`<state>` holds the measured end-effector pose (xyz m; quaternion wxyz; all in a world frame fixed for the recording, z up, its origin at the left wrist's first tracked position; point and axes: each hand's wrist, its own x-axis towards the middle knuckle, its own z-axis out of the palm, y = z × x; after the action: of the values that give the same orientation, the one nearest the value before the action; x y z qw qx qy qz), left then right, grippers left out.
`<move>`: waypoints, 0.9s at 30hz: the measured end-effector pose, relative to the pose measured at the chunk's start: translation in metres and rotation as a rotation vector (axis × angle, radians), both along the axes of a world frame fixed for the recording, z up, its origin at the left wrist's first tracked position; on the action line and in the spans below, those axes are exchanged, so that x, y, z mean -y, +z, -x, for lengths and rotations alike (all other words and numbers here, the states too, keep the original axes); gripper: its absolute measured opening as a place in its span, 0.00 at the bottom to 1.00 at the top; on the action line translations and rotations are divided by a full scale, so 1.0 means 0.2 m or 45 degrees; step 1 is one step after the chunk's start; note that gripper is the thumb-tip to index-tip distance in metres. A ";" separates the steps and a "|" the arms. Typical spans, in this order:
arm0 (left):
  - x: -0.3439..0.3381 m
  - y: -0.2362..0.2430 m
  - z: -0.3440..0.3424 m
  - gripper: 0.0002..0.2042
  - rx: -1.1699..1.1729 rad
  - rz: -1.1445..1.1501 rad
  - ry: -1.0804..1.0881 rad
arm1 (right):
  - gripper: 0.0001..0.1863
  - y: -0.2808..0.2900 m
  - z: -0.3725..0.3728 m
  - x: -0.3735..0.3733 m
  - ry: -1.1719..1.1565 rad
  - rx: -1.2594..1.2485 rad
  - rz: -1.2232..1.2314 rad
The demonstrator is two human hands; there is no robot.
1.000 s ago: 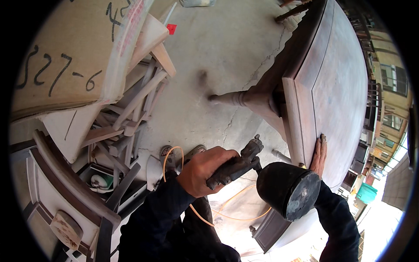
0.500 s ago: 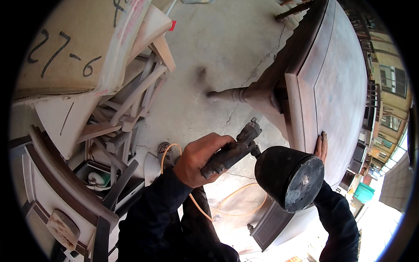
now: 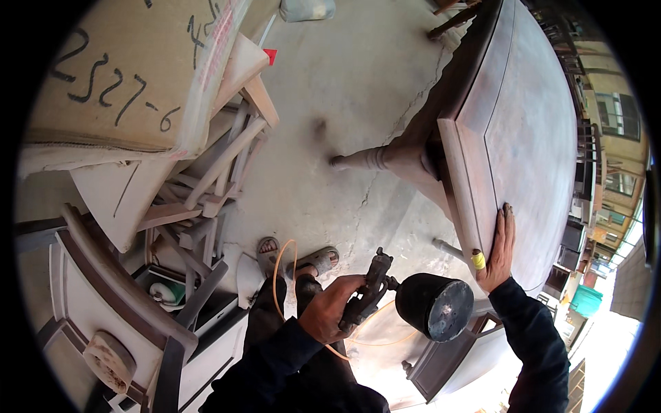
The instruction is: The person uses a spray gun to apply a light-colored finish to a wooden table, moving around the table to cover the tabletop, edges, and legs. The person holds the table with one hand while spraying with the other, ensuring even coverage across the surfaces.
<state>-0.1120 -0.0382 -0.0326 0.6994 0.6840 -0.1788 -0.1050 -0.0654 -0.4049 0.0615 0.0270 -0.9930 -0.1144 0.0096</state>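
Note:
My left hand (image 3: 325, 313) is closed round a dark spray gun (image 3: 375, 275) with a black paint cup (image 3: 428, 303) attached to its right side, held low above my legs. My right hand (image 3: 497, 251) lies with fingers stretched along the edge of a large wooden tabletop (image 3: 531, 124) with a pale, streaky brown finish; a yellow band (image 3: 478, 259) wraps one finger. The table's darker turned leg (image 3: 375, 157) juts over the concrete floor. A thin orange hose (image 3: 279, 275) loops down past my legs.
At left are a large cardboard box (image 3: 124, 82), jumbled wooden chair parts (image 3: 220, 165) and a curved chair frame (image 3: 124, 275). My sandalled feet (image 3: 320, 260) stand on cracked concrete (image 3: 317, 193). A dark panel (image 3: 447, 358) lies low right; a green bin (image 3: 585, 299) stands beyond.
My left hand and the spray gun have dropped lower and away from the tabletop edge. More of my right hand shows on the tabletop, and both my feet are now visible.

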 end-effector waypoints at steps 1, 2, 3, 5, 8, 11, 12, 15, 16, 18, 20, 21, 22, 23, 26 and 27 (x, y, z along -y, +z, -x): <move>0.01 0.02 0.03 0.31 -0.063 0.007 0.006 | 0.44 0.01 0.00 0.00 0.002 -0.001 0.010; 0.02 0.03 0.05 0.32 -0.126 0.015 0.010 | 0.44 0.02 -0.01 -0.01 0.001 -0.002 0.021; 0.03 0.07 0.06 0.33 -0.123 -0.031 0.036 | 0.44 0.02 -0.01 -0.02 0.003 -0.001 0.020; 0.06 0.10 0.06 0.33 -0.066 -0.080 0.107 | 0.44 0.02 0.07 -0.10 0.005 0.043 0.081; 0.09 0.17 0.11 0.33 -0.081 -0.174 0.161 | 0.44 -0.10 0.50 -0.23 0.129 -0.476 -0.253; 0.16 0.25 0.17 0.34 -0.172 -0.285 0.166 | 0.50 -0.10 0.74 -0.72 -0.228 -0.628 -1.073; 0.19 0.27 0.18 0.35 -0.104 -0.325 0.156 | 0.52 -0.11 0.79 -0.82 -0.350 -0.652 -1.364; 0.27 0.30 0.27 0.39 -0.107 -0.377 0.094 | 0.45 -0.21 0.85 -0.92 -0.365 -0.637 -1.393; 0.29 0.30 0.30 0.42 -0.082 -0.449 0.040 | 0.40 -0.23 0.85 -0.95 -0.444 -0.595 -1.438; 0.34 0.32 0.33 0.44 -0.062 -0.533 0.022 | 0.30 -0.26 0.83 -0.99 -0.614 -0.511 -1.540; 0.37 0.33 0.33 0.45 -0.061 -0.581 0.016 | 0.31 -0.24 0.80 -1.07 -0.647 -0.451 -1.897; 0.38 0.34 0.31 0.45 -0.061 -0.601 0.019 | 0.33 -0.22 0.77 -1.09 -0.657 -0.419 -2.071; 0.40 0.37 0.29 0.44 -0.051 -0.599 0.000 | 0.31 -0.24 0.77 -1.08 -0.783 -0.386 -2.163; 0.41 0.40 0.27 0.44 -0.043 -0.598 -0.018 | 0.29 -0.25 0.76 -1.06 -0.911 -0.354 -2.251; 0.36 0.47 0.16 0.46 -0.053 -0.559 -0.301 | 0.23 -0.29 0.77 -0.97 -1.306 -0.249 -2.488; 0.32 0.45 0.10 0.45 0.007 -0.482 -0.383 | 0.22 -0.31 0.78 -0.95 -1.450 -0.210 -2.563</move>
<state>-0.1313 -0.1027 0.0572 0.5348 0.7687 -0.2577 -0.2380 -0.2207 -0.2142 0.0001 0.8127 -0.4266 0.3953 -0.0347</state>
